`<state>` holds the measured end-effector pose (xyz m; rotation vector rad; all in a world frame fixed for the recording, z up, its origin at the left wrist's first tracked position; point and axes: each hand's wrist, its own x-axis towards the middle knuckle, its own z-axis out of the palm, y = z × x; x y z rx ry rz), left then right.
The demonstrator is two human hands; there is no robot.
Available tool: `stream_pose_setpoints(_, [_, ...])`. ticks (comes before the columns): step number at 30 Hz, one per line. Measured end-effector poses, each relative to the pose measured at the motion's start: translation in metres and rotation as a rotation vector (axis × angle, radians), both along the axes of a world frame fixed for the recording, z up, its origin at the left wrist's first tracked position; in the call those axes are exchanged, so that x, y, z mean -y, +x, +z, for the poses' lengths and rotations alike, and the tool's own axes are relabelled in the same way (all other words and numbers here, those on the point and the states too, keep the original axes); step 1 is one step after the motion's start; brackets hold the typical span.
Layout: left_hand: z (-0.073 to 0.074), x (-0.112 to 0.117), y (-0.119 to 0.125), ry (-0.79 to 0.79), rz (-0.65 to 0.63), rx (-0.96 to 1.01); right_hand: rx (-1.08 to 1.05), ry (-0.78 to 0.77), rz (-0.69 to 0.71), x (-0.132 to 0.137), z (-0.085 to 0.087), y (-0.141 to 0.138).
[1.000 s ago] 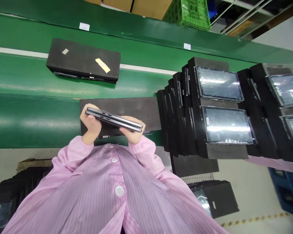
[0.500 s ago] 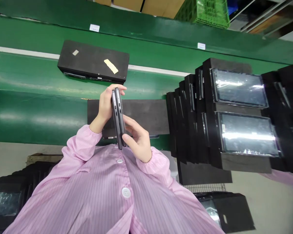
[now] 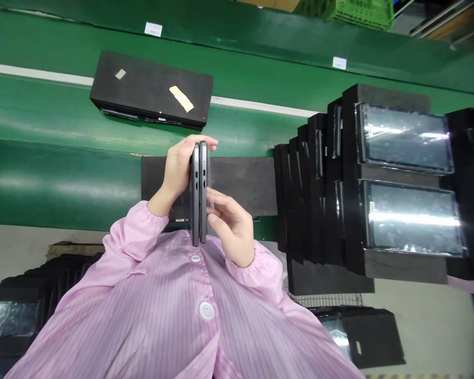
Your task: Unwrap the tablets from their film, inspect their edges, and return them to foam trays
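Two dark grey tablets [image 3: 199, 192] stand on edge, pressed side by side, their port-lined edges facing up at me. My left hand [image 3: 179, 164] is closed around their far end from the left, with fingers reaching over the top. On the other side, my right hand [image 3: 233, 226] is closed in against the outer face of the right tablet, thumb and fingertips bent toward it. Something clear and shiny shows along that face; I cannot make out what it is. Beneath them a black foam tray [image 3: 243, 184] lies on the green bench, partly hidden by my hands.
Black foam trays [image 3: 316, 200] holding tablets stand upright in a row on the right. A black foam block [image 3: 150, 89] with a yellow label lies at the back left. More black trays [image 3: 19, 289] are low at left, and others [image 3: 373, 337] low at right. A green crate [image 3: 359, 13] stands behind.
The tablets have shifted slightly right and turned from a lean to nearly straight. My right hand has moved right, its thumb now off the tablets' near edge. My view has shifted a little.
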<state>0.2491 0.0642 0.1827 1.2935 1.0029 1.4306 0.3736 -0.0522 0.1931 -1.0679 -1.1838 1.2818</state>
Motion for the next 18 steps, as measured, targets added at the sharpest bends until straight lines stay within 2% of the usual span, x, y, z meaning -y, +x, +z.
stream_pose_setpoints(12, [-0.006,-0.010,0.025,0.036,-0.022,0.053,0.025,-0.062,-0.172,0.000,-0.008,0.018])
stream_pose_setpoints(18, [-0.013,-0.013,0.044,-0.032,-0.009,0.091,0.017,-0.082,-0.246,0.004,-0.016,0.029])
